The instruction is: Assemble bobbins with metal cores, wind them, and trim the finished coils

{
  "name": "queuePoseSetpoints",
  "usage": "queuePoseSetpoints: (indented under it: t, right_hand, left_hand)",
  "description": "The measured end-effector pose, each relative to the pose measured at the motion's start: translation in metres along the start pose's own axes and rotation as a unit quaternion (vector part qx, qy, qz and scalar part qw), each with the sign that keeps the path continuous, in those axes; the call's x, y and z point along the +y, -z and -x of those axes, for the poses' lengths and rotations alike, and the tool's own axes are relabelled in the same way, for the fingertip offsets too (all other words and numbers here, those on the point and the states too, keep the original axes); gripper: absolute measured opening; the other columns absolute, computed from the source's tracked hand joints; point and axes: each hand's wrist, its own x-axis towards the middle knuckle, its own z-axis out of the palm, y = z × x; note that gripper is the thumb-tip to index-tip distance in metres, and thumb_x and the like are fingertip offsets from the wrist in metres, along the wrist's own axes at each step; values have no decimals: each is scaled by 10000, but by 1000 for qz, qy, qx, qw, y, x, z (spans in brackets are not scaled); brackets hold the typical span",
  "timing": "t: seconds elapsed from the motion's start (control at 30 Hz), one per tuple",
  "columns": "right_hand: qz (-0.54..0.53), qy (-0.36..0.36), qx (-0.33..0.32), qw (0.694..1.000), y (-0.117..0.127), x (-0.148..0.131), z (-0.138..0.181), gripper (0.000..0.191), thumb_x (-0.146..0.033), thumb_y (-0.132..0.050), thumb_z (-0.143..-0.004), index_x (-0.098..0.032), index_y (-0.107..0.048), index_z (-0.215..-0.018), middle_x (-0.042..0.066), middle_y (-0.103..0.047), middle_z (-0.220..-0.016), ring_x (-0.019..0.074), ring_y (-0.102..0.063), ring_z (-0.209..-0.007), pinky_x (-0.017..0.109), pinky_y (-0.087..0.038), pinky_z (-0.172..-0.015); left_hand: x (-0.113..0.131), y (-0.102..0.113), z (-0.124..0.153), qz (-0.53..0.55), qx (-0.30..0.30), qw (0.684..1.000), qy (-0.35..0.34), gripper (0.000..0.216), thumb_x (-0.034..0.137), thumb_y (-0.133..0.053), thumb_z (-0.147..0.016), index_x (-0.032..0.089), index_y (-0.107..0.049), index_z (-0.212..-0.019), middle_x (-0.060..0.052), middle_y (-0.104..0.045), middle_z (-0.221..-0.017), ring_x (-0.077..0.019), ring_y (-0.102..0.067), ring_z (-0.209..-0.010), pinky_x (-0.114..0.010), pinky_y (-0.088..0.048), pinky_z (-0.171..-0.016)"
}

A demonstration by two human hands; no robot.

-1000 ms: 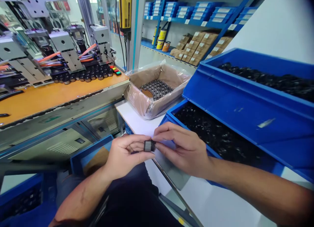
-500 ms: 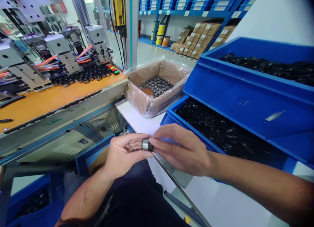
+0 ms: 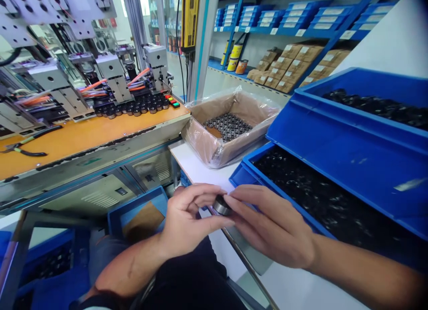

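A small round part (image 3: 221, 206), a silver metal ring with a black cap, sits between my two hands above the white table edge. My left hand (image 3: 190, 218) is closed around it, thumb below and fingers above. From the other side, my right hand (image 3: 272, 225) pinches its black side with the fingertips. The part is tilted, its black face turned up. My fingers hide some of its rim.
A plastic-lined carton (image 3: 207, 150) holding rows of metal parts stands ahead. Stacked blue bins (image 3: 334, 140) of black parts are at right. On the left, an orange bench (image 3: 110, 136) carries a machine, round parts and pliers (image 3: 33, 140). A blue tray (image 3: 113, 216) sits below.
The part has tilted, and its black face shows more. Both hands have shifted right and slightly down in view. The surroundings have also shifted right as the head turned.
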Motion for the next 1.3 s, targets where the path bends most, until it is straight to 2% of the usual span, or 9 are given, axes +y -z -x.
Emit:
queuePoseSetpoints:
  t: [0.13, 0.23, 0.47, 0.67, 0.8, 0.9, 1.1, 1.2, 1.3]
  right_hand:
    - [-66, -55, -8, 996, 0, -5, -2, 330, -37, -588, -864, -134, -579, -1179, 118, -666, -973, 201, -664, -929, 332, -623, -763]
    - [-93, -58, -24, 994, 1, -5, -4, 299, -42, -562, -882, -144, -575, -1162, 112, -663, -985, 182, -663, -934, 317, -618, -768]
    - [-77, -47, 5, 996, -6, 0, -2, 257, -39, -586, -862, -125, -571, -1104, 112, -634, -965, 189, -620, -943, 350, -596, -778]
    - [-95, -59, 0, 994, -4, 5, -5, 231, -104, -618, -892, -121, -575, -1119, 123, -631, -1006, 200, -620, -985, 368, -591, -828]
    - [-85, -51, -8, 995, -2, 7, -6, 192, -93, -607, -897, -84, -581, -1086, 139, -634, -979, 205, -616, -949, 361, -586, -819]
    - [-81, -51, -16, 995, -2, 6, -4, 169, -101, -591, -910, -69, -575, -1075, 141, -631, -961, 198, -605, -936, 350, -587, -806]
    - [-62, -56, -47, 995, -5, 5, -4, 155, -142, -563, -937, -82, -566, -1080, 126, -642, -967, 187, -624, -954, 322, -589, -843]
    - [56, -59, -79, 994, 6, 28, 3, 280, -252, -560, -958, -74, -546, -1175, 168, -654, -1078, 238, -641, -1023, 386, -588, -886]
    - [158, -116, -107, 975, 23, 79, 27, 294, -334, -510, -979, -101, -590, -1140, 160, -678, -1063, 264, -682, -952, 427, -597, -850]
  left_hand:
    - [12, 16, -7, -258, -60, 938, -224, 326, 177, -848, -688, 190, -754, -1000, -65, -768, -900, -156, -729, -769, -236, -599, -711]
    - [14, 19, -7, -292, -56, 918, -263, 320, 166, -820, -725, 201, -742, -1033, -47, -770, -868, -151, -730, -737, -234, -593, -688]
    - [-3, 8, -3, -80, -12, 996, -48, 304, 198, -869, -658, 180, -754, -939, -93, -716, -1002, -176, -691, -875, -277, -578, -778]
    - [-16, 11, -3, 145, -77, 976, 146, 373, 429, -673, -863, 182, -710, -1140, -102, -753, -882, -189, -716, -799, -316, -576, -754]
    - [-13, 23, -8, -52, -83, 995, -24, 399, 300, -736, -825, 229, -687, -1214, -117, -714, -1119, -210, -680, -998, -317, -548, -866]
    - [-8, 28, -13, -181, -98, 967, -152, 343, 198, -759, -796, 237, -731, -1136, -77, -723, -1012, -166, -682, -891, -263, -553, -786]
    - [-8, 25, -13, -237, -82, 947, -200, 263, 207, -733, -822, 200, -732, -1084, -67, -723, -921, -151, -692, -805, -248, -561, -709]
    - [-1, 56, -37, -370, -11, 900, -230, 201, 209, -734, -820, 189, -744, -1020, -64, -698, -907, -154, -669, -815, -266, -542, -722]
    - [15, 117, -86, -583, 123, 782, -181, 180, 228, -750, -788, 177, -756, -961, -30, -666, -785, -143, -611, -721, -268, -487, -693]
